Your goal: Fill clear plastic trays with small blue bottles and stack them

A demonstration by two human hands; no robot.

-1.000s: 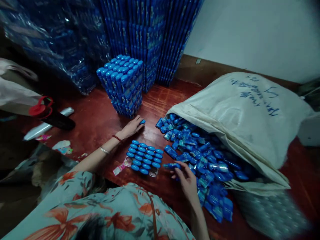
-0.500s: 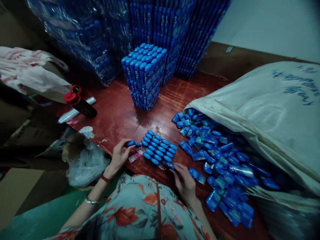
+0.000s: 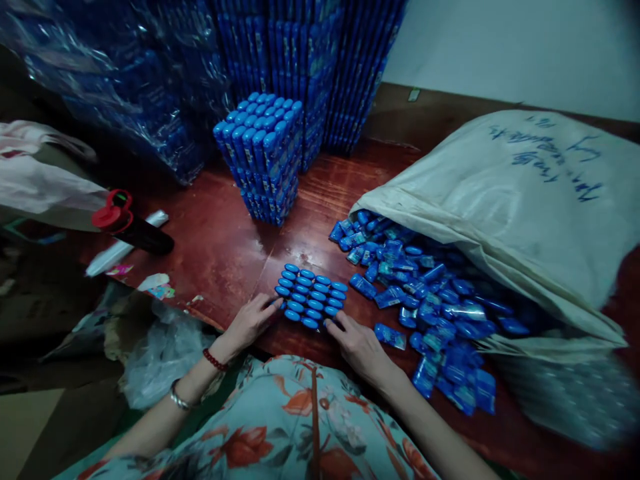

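Several small blue plastic cases stand on end in a tight block (image 3: 310, 297) on the red-brown table, rounded ends up. My left hand (image 3: 253, 321) is at the block's left edge, fingers closed on a blue case that they mostly cover. At the near right corner my right hand (image 3: 361, 347) has thumb and fingers pinched on another case, also largely hidden. To the right lies a heap of loose blue cases (image 3: 430, 300), spilling from the mouth of a white sack (image 3: 500, 180). One loose case (image 3: 390, 336) lies close to my right hand.
Behind the block rises a tall stack of blue cases (image 3: 260, 157). Larger stacks (image 3: 300, 73), some wrapped in clear film (image 3: 135, 100), stand farther back. A black bottle with a red lid (image 3: 133, 227) lies at left by a white roll (image 3: 125, 247). Clear plastic bags (image 3: 163, 357) hang below the table edge.
Both hands have moved in against the block, bringing their cases to its left edge and near right corner. The view has shifted, so the background sits farther left.
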